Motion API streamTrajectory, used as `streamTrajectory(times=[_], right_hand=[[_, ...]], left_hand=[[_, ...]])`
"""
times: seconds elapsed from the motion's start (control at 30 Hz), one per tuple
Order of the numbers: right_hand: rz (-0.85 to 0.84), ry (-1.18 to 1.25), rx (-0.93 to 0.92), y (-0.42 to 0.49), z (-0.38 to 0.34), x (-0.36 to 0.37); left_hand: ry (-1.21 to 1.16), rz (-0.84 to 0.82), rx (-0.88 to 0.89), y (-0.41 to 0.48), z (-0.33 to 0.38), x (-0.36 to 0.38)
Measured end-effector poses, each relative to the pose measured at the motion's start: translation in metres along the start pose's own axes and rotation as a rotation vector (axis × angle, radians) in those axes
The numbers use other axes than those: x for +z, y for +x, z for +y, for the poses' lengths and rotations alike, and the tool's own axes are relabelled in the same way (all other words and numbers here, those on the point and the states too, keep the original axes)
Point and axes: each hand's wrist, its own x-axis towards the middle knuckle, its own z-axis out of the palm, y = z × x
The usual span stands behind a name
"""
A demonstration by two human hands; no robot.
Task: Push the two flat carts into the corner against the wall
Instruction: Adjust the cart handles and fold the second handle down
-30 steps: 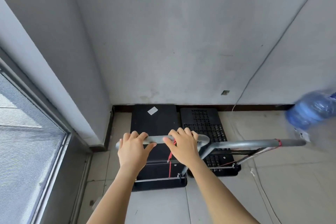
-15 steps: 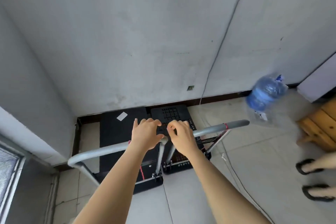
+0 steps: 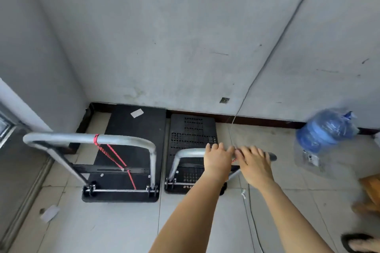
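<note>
Two black flat carts stand side by side, their far ends at the baseboard of the grey wall. The larger left cart sits near the corner, its grey handle upright with a red cord tied on; nobody touches it. The smaller perforated right cart is next to it. My left hand and my right hand both lie over the right cart's grey handle, fingers curled on the bar.
A blue water jug stands on the tiled floor to the right. A wooden piece and another person's sandalled foot are at the lower right. A thin cable runs down the wall and across the floor. A window frame is at left.
My hands left the left cart's handle and moved right onto the smaller cart's handle. The view swung, and both carts now show fully by the wall.
</note>
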Motion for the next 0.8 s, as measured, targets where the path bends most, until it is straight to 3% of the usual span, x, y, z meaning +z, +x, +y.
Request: streamTrajectory(times=[0.37,0.8], right_hand=[[0.046,0.205,-0.003,-0.024,0.000,0.017],[0.065,0.189,-0.012,-0.054,-0.006,0.023]], left_hand=[[-0.039,0.064,-0.045,-0.033,0.004,0.010],[-0.041,0.088,-0.046,-0.057,0.004,0.021]])
